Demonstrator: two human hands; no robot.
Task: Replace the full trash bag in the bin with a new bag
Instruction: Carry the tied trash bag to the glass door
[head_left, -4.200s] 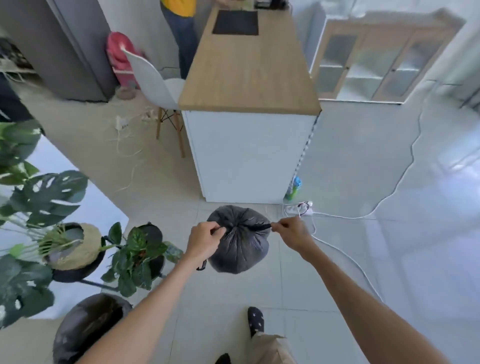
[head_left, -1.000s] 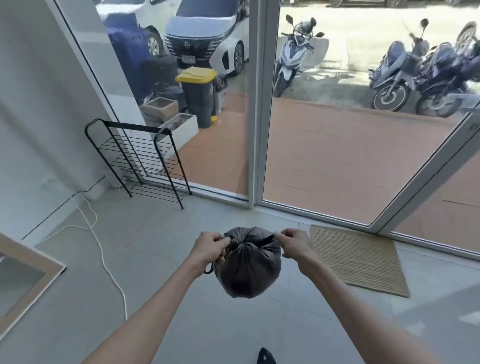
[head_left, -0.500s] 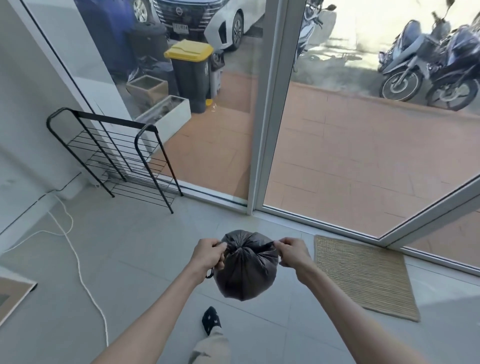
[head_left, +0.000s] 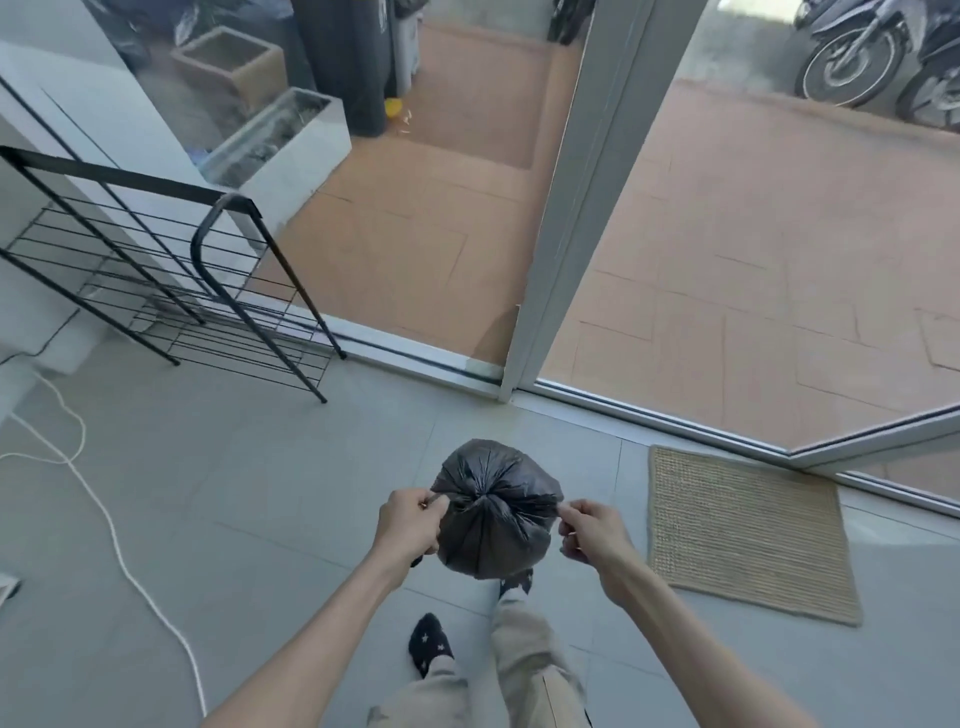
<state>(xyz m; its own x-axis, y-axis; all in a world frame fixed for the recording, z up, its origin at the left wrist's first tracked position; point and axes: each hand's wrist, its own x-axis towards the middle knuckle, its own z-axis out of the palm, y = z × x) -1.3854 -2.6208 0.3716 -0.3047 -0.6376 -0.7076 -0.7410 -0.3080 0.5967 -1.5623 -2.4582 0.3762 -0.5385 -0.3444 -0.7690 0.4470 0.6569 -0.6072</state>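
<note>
Black plastic, the full trash bag (head_left: 493, 512) hangs just above the tiled floor (head_left: 260, 493) between both hands: left hand (head_left: 410, 522) and right hand (head_left: 589, 530) each pinch a tie end. Pulling both ends evenly outward should seat the knot. Since half a second ago, the sliding glass door (head_left: 582, 208) is nearer and the doormat (head_left: 743, 530) closer alongside.

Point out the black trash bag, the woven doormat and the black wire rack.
black trash bag (head_left: 493, 540), head view, on its bulging front below the gathered top.
woven doormat (head_left: 743, 530), head view, on the middle of its weave.
black wire rack (head_left: 208, 244), head view, on its curved end tube.
</note>
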